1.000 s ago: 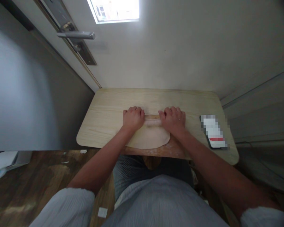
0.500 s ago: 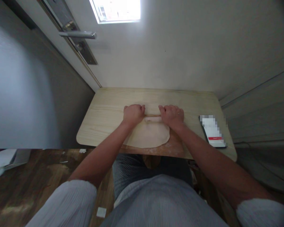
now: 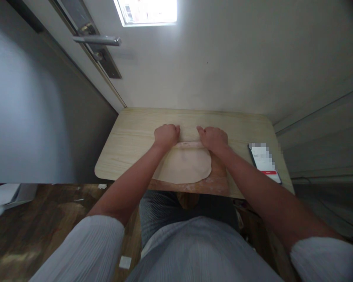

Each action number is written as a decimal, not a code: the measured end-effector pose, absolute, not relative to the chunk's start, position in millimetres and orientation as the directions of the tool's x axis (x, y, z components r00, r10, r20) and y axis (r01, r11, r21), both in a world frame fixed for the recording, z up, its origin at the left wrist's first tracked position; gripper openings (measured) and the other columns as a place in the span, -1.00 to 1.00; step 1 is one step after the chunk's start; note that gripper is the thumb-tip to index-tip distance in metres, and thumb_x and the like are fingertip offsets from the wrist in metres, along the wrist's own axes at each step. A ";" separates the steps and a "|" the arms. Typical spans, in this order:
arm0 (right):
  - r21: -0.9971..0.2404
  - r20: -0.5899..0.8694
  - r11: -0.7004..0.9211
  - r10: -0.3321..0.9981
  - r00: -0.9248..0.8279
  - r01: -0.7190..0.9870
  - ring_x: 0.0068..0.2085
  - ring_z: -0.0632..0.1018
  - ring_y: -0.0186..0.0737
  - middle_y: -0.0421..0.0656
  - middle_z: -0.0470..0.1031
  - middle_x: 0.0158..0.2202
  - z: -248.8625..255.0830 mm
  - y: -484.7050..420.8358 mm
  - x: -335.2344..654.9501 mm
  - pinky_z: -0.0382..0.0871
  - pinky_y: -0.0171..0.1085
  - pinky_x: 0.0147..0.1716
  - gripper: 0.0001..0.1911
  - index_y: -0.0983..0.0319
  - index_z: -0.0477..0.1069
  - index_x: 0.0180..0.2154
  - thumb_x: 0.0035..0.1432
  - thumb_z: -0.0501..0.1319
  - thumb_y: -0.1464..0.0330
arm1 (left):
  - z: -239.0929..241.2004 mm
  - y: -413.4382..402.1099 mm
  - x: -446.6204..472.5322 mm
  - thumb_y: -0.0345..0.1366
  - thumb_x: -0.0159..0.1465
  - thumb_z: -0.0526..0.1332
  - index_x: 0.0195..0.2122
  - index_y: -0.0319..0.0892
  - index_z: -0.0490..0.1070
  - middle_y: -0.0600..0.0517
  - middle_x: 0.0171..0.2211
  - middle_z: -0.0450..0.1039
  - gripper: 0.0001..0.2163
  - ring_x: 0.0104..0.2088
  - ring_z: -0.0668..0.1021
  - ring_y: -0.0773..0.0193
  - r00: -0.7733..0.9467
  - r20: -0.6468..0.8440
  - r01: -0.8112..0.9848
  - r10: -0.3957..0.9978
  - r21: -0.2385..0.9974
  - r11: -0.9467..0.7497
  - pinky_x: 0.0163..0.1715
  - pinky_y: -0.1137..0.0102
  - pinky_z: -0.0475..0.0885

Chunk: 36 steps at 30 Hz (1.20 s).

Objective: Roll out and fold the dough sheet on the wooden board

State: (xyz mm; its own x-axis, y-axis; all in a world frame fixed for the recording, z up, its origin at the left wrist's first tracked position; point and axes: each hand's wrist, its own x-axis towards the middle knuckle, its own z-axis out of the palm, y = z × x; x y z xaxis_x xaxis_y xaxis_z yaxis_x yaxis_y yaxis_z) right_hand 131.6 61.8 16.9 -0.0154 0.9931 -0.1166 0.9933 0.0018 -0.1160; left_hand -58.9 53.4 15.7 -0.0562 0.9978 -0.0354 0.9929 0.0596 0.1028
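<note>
A flat, pale sheet of dough [image 3: 185,166] lies on a brown wooden board [image 3: 217,182] at the near edge of a small light-wood table [image 3: 129,145]. A rolling pin [image 3: 188,144] rests across the dough's far edge. My left hand [image 3: 165,136] is closed over the pin's left end and my right hand [image 3: 212,138] over its right end, knuckles up. Only a short stretch of the pin shows between the two hands.
A phone [image 3: 264,162] with a lit screen lies on the table's right side. A white door with a metal lever handle [image 3: 97,40] stands behind the table. Dark wooden floor with paper scraps [image 3: 125,261] lies below; my lap is under the table edge.
Both hands have pushed the rolling pin away from me, from the middle of the dough to its far edge. More of the dough sheet is uncovered.
</note>
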 end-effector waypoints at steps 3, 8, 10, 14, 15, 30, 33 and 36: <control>-0.136 -0.117 -0.017 0.993 0.001 0.991 -0.09 0.62 0.13 0.24 0.62 -0.14 16.1 69.7 130.5 0.38 -0.08 -0.13 -0.24 0.37 0.62 -0.12 0.40 -0.17 -0.02 | 16.4 61.5 -58.8 -0.03 0.45 -0.17 -0.09 -0.23 0.59 -0.28 -0.13 0.61 -0.43 -0.11 0.62 -0.04 -0.072 -0.064 0.992 0.995 0.103 0.078 -0.15 0.20 0.44; -0.156 -0.107 -0.029 0.994 0.012 0.987 -0.08 0.62 0.11 0.27 0.61 -0.14 16.5 78.1 129.1 0.38 -0.10 -0.12 -0.21 0.41 0.62 -0.12 0.39 -0.17 -0.06 | 17.4 72.8 -58.2 -0.04 0.45 -0.14 -0.06 -0.23 0.59 -0.29 -0.11 0.60 -0.47 -0.09 0.61 -0.06 -0.069 -0.059 0.992 0.996 0.099 0.075 -0.13 0.18 0.44; -0.155 -0.109 -0.020 0.994 0.003 0.988 -0.09 0.62 0.09 0.26 0.61 -0.15 16.7 78.1 129.3 0.37 -0.11 -0.12 -0.21 0.40 0.61 -0.12 0.40 -0.18 -0.05 | 17.9 73.0 -57.9 -0.05 0.45 -0.13 -0.07 -0.23 0.59 -0.29 -0.11 0.59 -0.47 -0.09 0.61 -0.08 -0.066 -0.051 0.992 0.996 0.101 0.071 -0.12 0.16 0.43; -0.135 -0.118 0.000 0.993 -0.016 0.991 -0.11 0.61 0.06 0.18 0.62 -0.16 16.1 71.0 131.8 0.36 -0.13 -0.14 -0.26 0.35 0.61 -0.12 0.41 -0.17 -0.03 | 19.7 62.6 -56.9 -0.05 0.46 -0.17 -0.09 -0.23 0.58 -0.28 -0.12 0.60 -0.45 -0.09 0.62 -0.07 -0.061 -0.033 0.991 0.998 0.114 0.064 -0.12 0.16 0.41; -0.133 -0.124 0.006 0.992 -0.022 0.991 -0.12 0.61 0.06 0.17 0.62 -0.16 15.8 67.8 132.7 0.35 -0.13 -0.15 -0.28 0.33 0.61 -0.11 0.41 -0.17 -0.01 | 20.2 58.3 -56.4 -0.06 0.47 -0.18 -0.10 -0.22 0.58 -0.27 -0.13 0.60 -0.45 -0.10 0.62 -0.06 -0.055 -0.029 0.992 0.998 0.116 0.058 -0.13 0.17 0.41; -0.137 0.173 0.230 0.963 -0.205 0.964 0.18 0.32 0.08 0.06 0.42 0.21 2.2 -3.5 150.1 0.03 0.02 0.16 -0.46 0.25 0.37 0.21 0.44 -0.15 0.16 | 15.6 -1.9 -49.0 -0.13 0.46 -0.06 0.20 -0.05 0.35 -0.11 0.19 0.39 -0.62 0.17 0.38 -0.01 0.148 0.055 0.966 0.987 0.208 -0.156 0.13 0.10 0.25; -0.138 0.177 0.228 0.963 -0.203 0.964 0.24 0.29 0.08 0.07 0.37 0.26 -1.1 -15.5 152.2 -0.01 0.05 0.21 -0.43 0.27 0.34 0.24 0.45 -0.17 0.14 | 12.8 -14.3 -45.9 -0.10 0.46 -0.07 0.25 0.00 0.30 -0.06 0.29 0.30 -0.60 0.26 0.31 -0.01 0.137 0.091 0.964 0.986 0.218 -0.154 0.24 0.03 0.13; -0.130 0.194 0.223 0.961 -0.196 0.966 0.29 0.25 0.09 0.09 0.32 0.30 -3.9 -25.6 153.5 -0.05 0.09 0.25 -0.41 0.31 0.31 0.26 0.45 -0.18 0.14 | 12.3 -25.2 -42.9 -0.09 0.47 -0.09 0.26 0.01 0.29 -0.05 0.34 0.24 -0.58 0.31 0.25 -0.01 0.125 0.118 0.966 0.985 0.214 -0.148 0.30 -0.02 0.03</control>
